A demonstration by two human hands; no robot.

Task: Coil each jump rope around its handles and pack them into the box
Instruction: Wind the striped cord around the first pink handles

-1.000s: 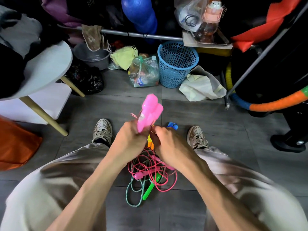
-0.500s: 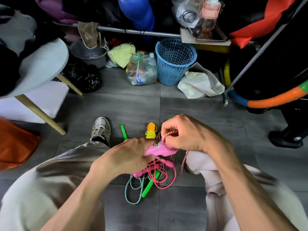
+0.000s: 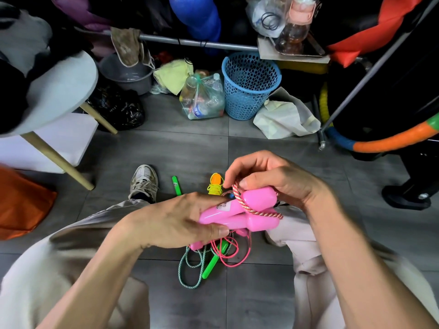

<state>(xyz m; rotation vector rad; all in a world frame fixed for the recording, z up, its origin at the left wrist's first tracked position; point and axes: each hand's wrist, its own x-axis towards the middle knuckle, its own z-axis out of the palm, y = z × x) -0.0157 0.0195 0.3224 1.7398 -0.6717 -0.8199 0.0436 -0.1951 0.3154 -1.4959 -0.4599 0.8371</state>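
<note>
My left hand (image 3: 180,219) grips two pink jump-rope handles (image 3: 247,212) side by side, lying nearly level above the floor. My right hand (image 3: 273,176) pinches the red-and-white braided rope (image 3: 240,198), which crosses over the thick ends of the handles. Below, on the floor between my legs, lies a tangle of ropes: a thin pink rope (image 3: 234,255), a green-white braided rope (image 3: 190,269) and a green handle (image 3: 212,264). Another green handle (image 3: 176,185) and a coiled yellow rope with an orange handle (image 3: 215,185) lie farther out. No box is in view.
A blue mesh basket (image 3: 249,86), a plastic bag of bottles (image 3: 202,98) and a pale cloth bag (image 3: 285,117) stand at the back. A white round table (image 3: 59,96) with wooden legs is at the left. A colourful hoop (image 3: 389,141) leans at the right.
The pink handles have tipped from upright to nearly level. My right hand rose from below them to above and has drawn the braided rope over their thick ends.
</note>
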